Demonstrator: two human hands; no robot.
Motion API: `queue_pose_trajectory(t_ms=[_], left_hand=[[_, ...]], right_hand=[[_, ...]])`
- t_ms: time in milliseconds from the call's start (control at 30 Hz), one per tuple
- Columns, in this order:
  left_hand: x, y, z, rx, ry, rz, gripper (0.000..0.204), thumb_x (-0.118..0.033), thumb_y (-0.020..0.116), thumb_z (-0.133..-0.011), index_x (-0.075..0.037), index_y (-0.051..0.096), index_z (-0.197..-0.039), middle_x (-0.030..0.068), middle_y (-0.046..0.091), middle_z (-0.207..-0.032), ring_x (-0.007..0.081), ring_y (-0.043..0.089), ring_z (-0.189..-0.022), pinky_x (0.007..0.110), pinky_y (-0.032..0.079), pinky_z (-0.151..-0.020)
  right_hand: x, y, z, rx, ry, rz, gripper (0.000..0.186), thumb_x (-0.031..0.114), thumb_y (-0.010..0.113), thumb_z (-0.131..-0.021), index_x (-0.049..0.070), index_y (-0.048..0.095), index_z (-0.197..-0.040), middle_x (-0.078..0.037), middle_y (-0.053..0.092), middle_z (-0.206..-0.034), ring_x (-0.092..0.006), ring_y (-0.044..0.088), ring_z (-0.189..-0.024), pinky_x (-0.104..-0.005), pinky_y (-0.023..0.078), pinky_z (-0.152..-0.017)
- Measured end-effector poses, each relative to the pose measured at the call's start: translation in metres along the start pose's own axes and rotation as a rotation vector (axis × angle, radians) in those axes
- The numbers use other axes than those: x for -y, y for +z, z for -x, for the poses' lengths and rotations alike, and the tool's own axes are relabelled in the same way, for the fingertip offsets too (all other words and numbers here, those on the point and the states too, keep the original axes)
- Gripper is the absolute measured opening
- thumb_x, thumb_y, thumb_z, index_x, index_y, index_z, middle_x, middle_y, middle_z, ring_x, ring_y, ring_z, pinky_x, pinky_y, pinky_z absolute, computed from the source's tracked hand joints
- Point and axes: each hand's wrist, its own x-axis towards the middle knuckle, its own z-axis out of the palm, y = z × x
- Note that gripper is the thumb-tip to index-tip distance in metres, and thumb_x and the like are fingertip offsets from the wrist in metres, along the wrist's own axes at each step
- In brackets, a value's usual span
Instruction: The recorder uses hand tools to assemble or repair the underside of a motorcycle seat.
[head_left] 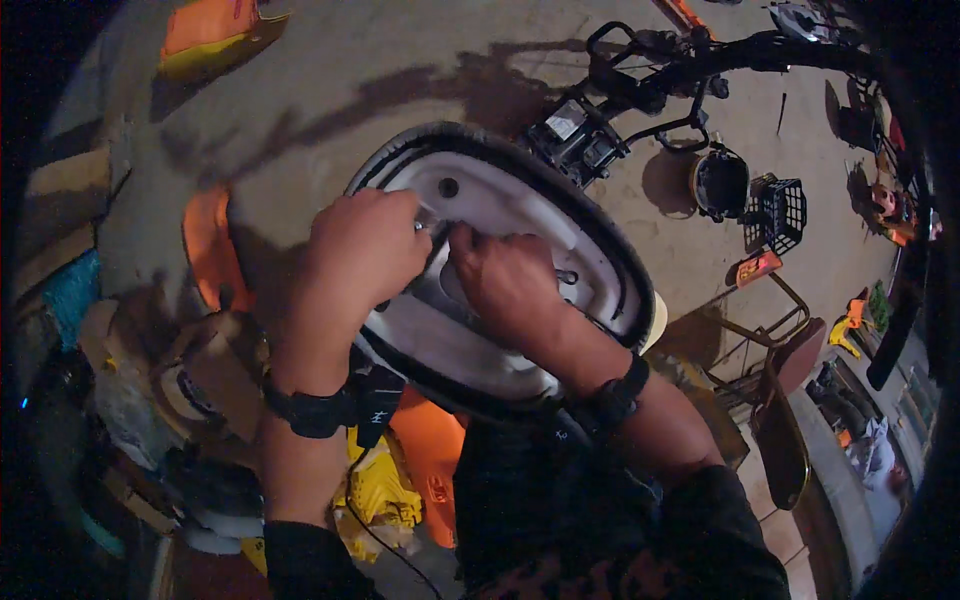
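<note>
In front of me lies what looks like an upturned scooter seat [500,190], an oval shell with a pale inner side and a black rim. Over its middle my left hand [370,245] is closed, its fingertips pinched on something small with a metallic glint. Close beside it my right hand [505,285] is also closed, fingers curled down against the pale inside. What the fingertips hold is hidden by the hands. A dark round hole [448,187] shows in the shell beyond my hands, and a small metal loop [568,277] sits right of my right hand.
A partly stripped bike frame [640,90] stands beyond the seat. A black bucket [718,183], a black basket [780,212] and a chair [785,400] are at right. Orange panels [212,245] and cardboard [215,365] lie at left, yellow parts [385,490] below.
</note>
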Motion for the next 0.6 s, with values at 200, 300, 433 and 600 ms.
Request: queue_pose_trajectory(t_ms=[200, 300, 433, 600], left_hand=[[-0.011, 0.0, 0.0, 0.024, -0.141, -0.023, 0.031, -0.032, 0.057, -0.087, -0.003, 0.066, -0.091, 0.0209, 0.066, -0.088, 0.0401, 0.064, -0.087, 0.05, 0.049, -0.079], [-0.014, 0.004, 0.006, -0.011, -0.124, -0.067, 0.033, -0.035, 0.056, -0.088, -0.004, 0.066, -0.093, 0.0197, 0.067, -0.09, 0.039, 0.064, -0.088, 0.049, 0.05, -0.079], [-0.005, 0.009, 0.006, -0.146, 0.015, 0.009, 0.034, -0.036, 0.059, -0.087, -0.001, 0.06, -0.083, 0.0251, 0.064, -0.081, 0.0428, 0.062, -0.082, 0.053, 0.048, -0.073], [-0.016, 0.0, 0.009, -0.075, -0.067, -0.081, 0.031, -0.033, 0.059, -0.087, -0.002, 0.06, -0.088, 0.0194, 0.065, -0.081, 0.0409, 0.062, -0.081, 0.051, 0.048, -0.072]], right_hand=[[-0.007, 0.007, 0.001, -0.071, -0.051, -0.057, 0.03, 0.011, 0.059, -0.075, 0.001, 0.052, -0.102, -0.011, 0.063, -0.064, -0.0293, 0.065, -0.059, -0.0408, 0.048, -0.053], [-0.007, 0.007, 0.003, -0.116, -0.077, -0.021, 0.029, 0.012, 0.058, -0.076, 0.001, 0.053, -0.103, -0.01, 0.064, -0.064, -0.0291, 0.065, -0.058, -0.0411, 0.048, -0.053], [-0.008, 0.012, 0.003, -0.205, -0.082, -0.031, 0.023, 0.013, 0.055, -0.08, 0.003, 0.055, -0.1, -0.01, 0.064, -0.063, -0.0287, 0.064, -0.056, -0.0411, 0.048, -0.051], [-0.014, 0.017, 0.002, -0.22, -0.087, -0.027, 0.02, 0.014, 0.053, -0.081, 0.004, 0.056, -0.097, -0.01, 0.062, -0.058, -0.0292, 0.063, -0.051, -0.0413, 0.047, -0.046]])
